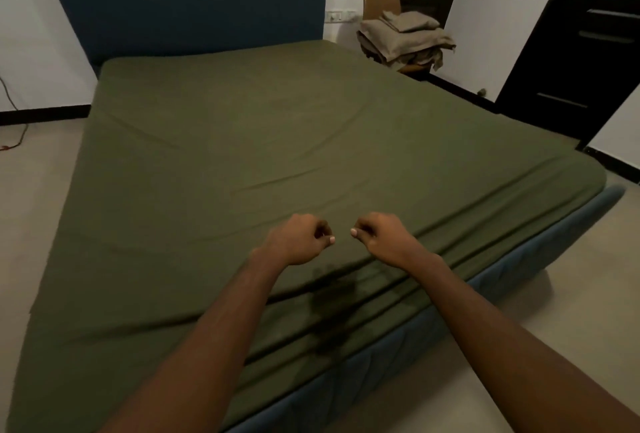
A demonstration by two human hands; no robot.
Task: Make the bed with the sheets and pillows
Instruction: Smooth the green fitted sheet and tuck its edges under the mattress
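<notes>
A pale, smooth floor (41, 190) is running round the bed, and white walls (20, 34) with a black baseboard (45, 114) are closing the room at the far side. A thin cable (14, 110) is trailing down the left wall onto the floor. At the far right a black door (588, 51) is standing beside a white wall socket (341, 15). A chair (379, 3) is sitting there, carrying a stack of folded beige linens (405, 37).

The olive-green sheet (277, 121) is lying over the whole mattress, from the dark blue headboard (190, 6) at the far end to the near edge. It is lying mostly flat, with long shallow creases gathering along the near right side above the blue bed frame (485, 287).

The left hand (298, 238) and right hand (384, 238) are hovering close together over the near part of the sheet. Both are curling into loose fists with nothing visible in them.
</notes>
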